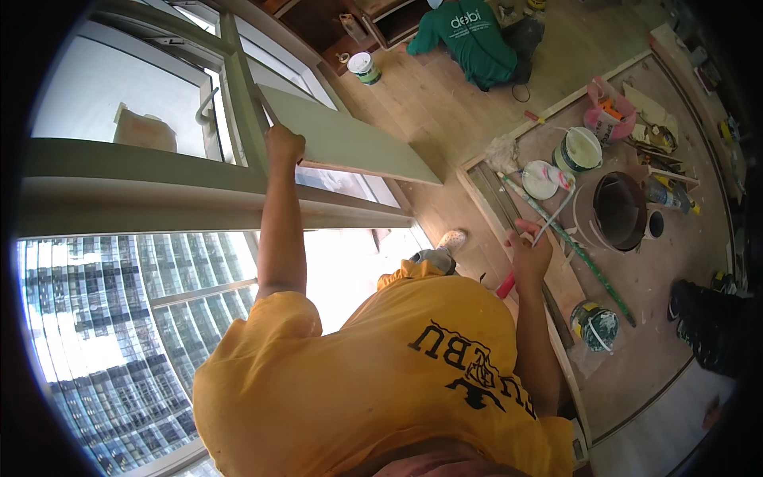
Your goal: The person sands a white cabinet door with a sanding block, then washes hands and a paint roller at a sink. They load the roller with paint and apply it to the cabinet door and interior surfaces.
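Observation:
My left hand [284,145] is raised beside the window frame, its fingers closed on the near edge of a long pale board [362,145]. The board slants away from the window over the wooden floor. Lower on the right, my right hand [530,250] is closed around a small paint roller. Its red handle [506,285] shows below the hand, and its bent wire leads up to the white and red roller head [559,176]. That head is over a round white lid or tray [540,180], though I cannot tell whether they touch.
A green pole [592,266] lies across the covered floor near several buckets, including a large one [616,211] and a paint-smeared one [594,324]. A co-worker in a green shirt [465,44] crouches at the far side near a white bucket [364,68]. Window glass [103,318] borders my left.

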The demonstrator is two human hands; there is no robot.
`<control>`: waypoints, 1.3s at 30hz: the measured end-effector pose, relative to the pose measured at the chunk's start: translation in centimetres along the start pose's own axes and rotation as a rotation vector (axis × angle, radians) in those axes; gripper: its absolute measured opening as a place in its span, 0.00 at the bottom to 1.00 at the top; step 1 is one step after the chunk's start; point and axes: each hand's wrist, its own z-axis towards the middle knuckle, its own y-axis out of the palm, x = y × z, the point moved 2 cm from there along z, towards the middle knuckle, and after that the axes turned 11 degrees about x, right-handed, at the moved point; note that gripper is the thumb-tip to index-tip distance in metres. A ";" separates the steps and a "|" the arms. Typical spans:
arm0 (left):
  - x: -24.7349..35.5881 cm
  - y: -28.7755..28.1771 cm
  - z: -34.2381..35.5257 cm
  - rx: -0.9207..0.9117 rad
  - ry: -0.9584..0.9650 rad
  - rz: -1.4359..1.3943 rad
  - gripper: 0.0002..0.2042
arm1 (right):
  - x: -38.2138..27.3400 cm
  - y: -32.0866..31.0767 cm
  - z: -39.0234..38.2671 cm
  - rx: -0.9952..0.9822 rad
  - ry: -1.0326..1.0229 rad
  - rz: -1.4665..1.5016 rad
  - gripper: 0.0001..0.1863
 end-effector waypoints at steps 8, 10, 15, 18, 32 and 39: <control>-0.4 -0.7 -1.4 0.068 -0.048 0.073 0.09 | 3.3 -6.1 -0.8 0.180 0.122 -0.048 0.12; -0.2 -1.1 -1.4 0.030 -0.062 0.073 0.09 | 3.2 -6.8 -0.9 0.191 0.133 -0.091 0.12; 0.9 -1.0 -1.5 -0.046 0.017 0.077 0.13 | 2.9 -7.8 -1.2 0.202 0.116 -0.101 0.12; 0.3 0.0 -1.9 -0.049 -0.006 0.140 0.19 | 3.7 -8.1 -1.5 0.183 0.133 -0.095 0.12; 4.8 5.9 -6.7 -0.041 0.408 0.135 0.29 | 7.9 -19.0 -5.6 0.451 0.115 -0.215 0.17; 13.2 11.3 -18.4 -0.391 0.761 -0.187 0.29 | 7.7 -30.7 -9.5 0.731 0.085 0.070 0.10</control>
